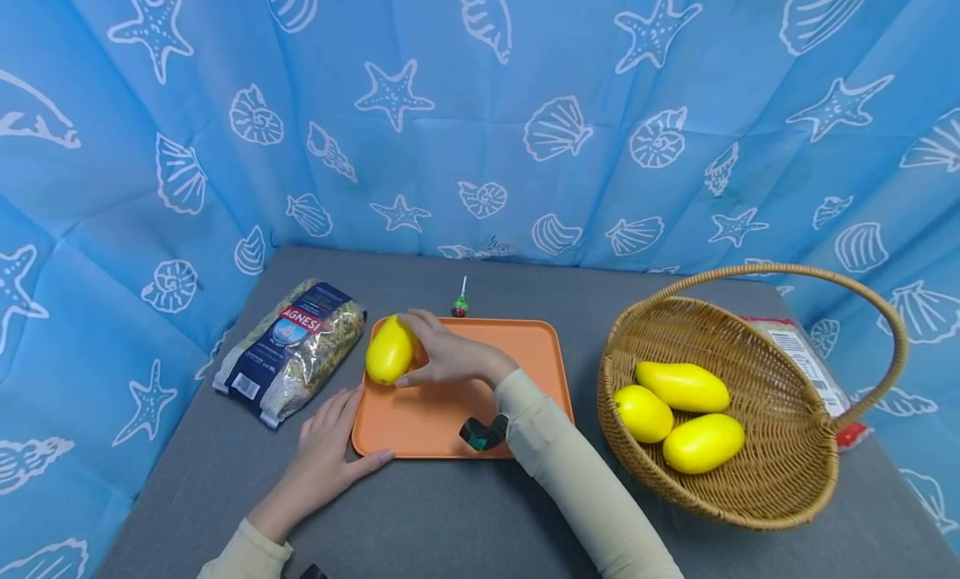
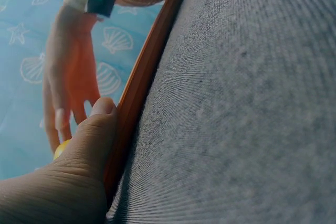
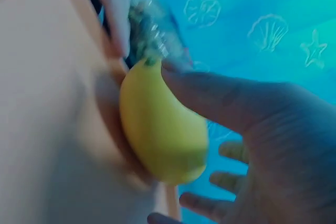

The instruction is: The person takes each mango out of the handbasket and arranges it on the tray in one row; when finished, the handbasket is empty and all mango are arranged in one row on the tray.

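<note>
A yellow mango (image 1: 390, 351) (image 3: 163, 124) lies at the left end of the orange tray (image 1: 457, 412) (image 2: 137, 85). Beside it is my right hand (image 1: 457, 354) (image 2: 71, 72) (image 3: 283, 145): the thumb is at the mango's narrow end in the right wrist view, and the other fingers are spread, not curled round it. My left hand (image 1: 322, 458) (image 2: 68, 182) rests at the tray's near left corner, thumb against the front edge, fingers extended along the left side. Three yellow mangoes, one of them at the back (image 1: 682, 386), lie in the wicker basket (image 1: 780, 479) on the right.
An Agnesi pasta bag (image 1: 292, 346) lies left of the tray. A lollipop (image 1: 460, 304) is just behind the tray. Another package (image 1: 806, 362) lies partly hidden behind the basket, whose tall handle (image 1: 772, 270) arches up. A blue patterned curtain (image 1: 480, 146) surrounds the grey table.
</note>
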Tool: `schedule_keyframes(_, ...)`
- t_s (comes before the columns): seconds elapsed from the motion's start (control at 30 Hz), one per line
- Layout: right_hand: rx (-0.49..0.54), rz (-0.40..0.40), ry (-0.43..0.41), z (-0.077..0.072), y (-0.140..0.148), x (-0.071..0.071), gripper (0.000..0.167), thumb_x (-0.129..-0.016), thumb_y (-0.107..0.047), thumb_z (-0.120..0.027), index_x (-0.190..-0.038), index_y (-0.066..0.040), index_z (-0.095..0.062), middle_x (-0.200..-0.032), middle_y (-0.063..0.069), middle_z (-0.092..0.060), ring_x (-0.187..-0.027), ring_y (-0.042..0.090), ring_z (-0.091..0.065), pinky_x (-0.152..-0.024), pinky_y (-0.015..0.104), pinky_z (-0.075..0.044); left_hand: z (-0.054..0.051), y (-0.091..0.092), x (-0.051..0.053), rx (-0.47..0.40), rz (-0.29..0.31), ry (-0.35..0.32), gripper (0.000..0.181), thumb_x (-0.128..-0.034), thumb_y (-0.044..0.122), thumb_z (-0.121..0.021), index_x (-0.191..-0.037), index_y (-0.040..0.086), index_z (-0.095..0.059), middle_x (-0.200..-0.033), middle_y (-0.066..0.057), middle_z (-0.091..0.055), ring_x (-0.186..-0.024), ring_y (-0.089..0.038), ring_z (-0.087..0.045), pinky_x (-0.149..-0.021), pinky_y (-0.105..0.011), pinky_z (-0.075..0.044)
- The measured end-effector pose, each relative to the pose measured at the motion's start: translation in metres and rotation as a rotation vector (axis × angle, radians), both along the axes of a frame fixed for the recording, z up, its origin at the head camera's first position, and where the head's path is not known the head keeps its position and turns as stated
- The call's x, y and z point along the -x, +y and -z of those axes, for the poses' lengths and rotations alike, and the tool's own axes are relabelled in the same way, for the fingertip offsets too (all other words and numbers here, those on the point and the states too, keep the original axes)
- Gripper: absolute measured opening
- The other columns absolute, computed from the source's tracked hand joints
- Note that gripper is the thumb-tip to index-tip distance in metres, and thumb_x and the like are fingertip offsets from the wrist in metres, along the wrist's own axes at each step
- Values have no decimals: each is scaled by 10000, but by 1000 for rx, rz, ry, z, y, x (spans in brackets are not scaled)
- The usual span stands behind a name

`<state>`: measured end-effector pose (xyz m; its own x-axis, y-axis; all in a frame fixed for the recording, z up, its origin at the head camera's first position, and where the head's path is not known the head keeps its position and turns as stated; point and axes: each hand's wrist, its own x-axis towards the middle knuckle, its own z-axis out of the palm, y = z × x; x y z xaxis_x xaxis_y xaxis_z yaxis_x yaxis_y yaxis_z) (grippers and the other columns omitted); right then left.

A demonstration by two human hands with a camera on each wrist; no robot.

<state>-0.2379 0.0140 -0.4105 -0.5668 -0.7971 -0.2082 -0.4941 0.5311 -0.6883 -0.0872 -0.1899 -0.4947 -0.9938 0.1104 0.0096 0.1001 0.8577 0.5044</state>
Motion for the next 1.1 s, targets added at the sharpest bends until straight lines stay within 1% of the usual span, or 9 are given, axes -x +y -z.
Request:
schedule_keyframes(0.1,-13,21,26,-10,3,-10,946,-871,-448,-668,-1548,-164,-71,-1603,93,0,-1453,263,-189,-1119,433,-318,-1,0,0,3,-3,-2,1073,-761,768,-549,-1523,87,-225,-1519,-187,-301,-1380,-382,-256,-1031,-647,-202)
schedule_keyframes(0.27,-70,42,104,-38,14,-39,918,-897,-466,-624,-1551,-178,-48,-1606,79,-25,-1453,254,-202,-1095,408,-360,0,0,0,-1,-3,-5,1073,-764,750,-569,-1524,81,-217,-1515,-191,-304,-1375,-383,-256,-1022,-648,-197)
schedule_keyframes(0.4,-103,54,163,-66,30,-67,884,-912,-470,-598,-1551,-194,-53,-1610,55,-31,-1445,234,-232,-1069,388,-394,0,0,1,-3,7,14,1056,-773,723,-590,-1522,77,-222,-1518,-191,-301,-1372,-391,-256,-1015,-655,-192)
schedule_keyframes(0.57,-125,44,292,-96,58,-107,827,-914,-497,-583,-1544,-193,-144,-1608,47,-93,-1440,211,-246,-1074,384,-389,1,0,1,-2,7,28,1051,-771,717,-600,-1521,84,-226,-1519,-191,-299,-1374,-400,-252,-1013,-659,-194)
schedule_keyframes(0.7,-141,72,361,-115,87,-138,788,-909,-556,-548,-1537,-256,-176,-1601,-25,-144,-1423,158,-277,-1038,357,-427,2,-1,0,1,5,47,1052,-769,705,-616,-1519,75,-232,-1509,-201,-311,-1369,-404,-260,-1018,-657,-193)
schedule_keyframes(0.8,-159,98,376,-127,111,-157,750,-900,-620,-493,-1523,-315,-206,-1570,-73,-223,-1383,139,-347,-1002,370,-456,3,-1,0,7,6,43,1055,-769,709,-611,-1521,78,-224,-1509,-201,-310,-1371,-400,-260,-1024,-653,-192)
schedule_keyframes(0.97,-210,190,317,-144,153,-174,666,-874,-673,-473,-1459,-399,-312,-1454,-168,-384,-1279,84,-461,-968,380,-479,3,0,0,7,7,21,1065,-768,729,-589,-1529,92,-204,-1518,-191,-300,-1382,-393,-249,-1037,-649,-181)
schedule_keyframes(1.03,-241,262,297,-148,170,-175,633,-866,-674,-489,-1424,-400,-371,-1407,-172,-437,-1243,82,-490,-947,384,-491,2,0,0,6,4,15,1069,-767,737,-582,-1529,91,-203,-1519,-194,-297,-1382,-398,-247,-1035,-652,-179)
schedule_keyframes(1.1,-258,329,303,-149,187,-170,634,-862,-670,-498,-1402,-343,-430,-1352,-115,-505,-1141,109,-546,-876,400,-517,1,0,0,9,0,5,1074,-764,748,-573,-1529,91,-203,-1518,-197,-297,-1379,-401,-249,-1032,-654,-180)
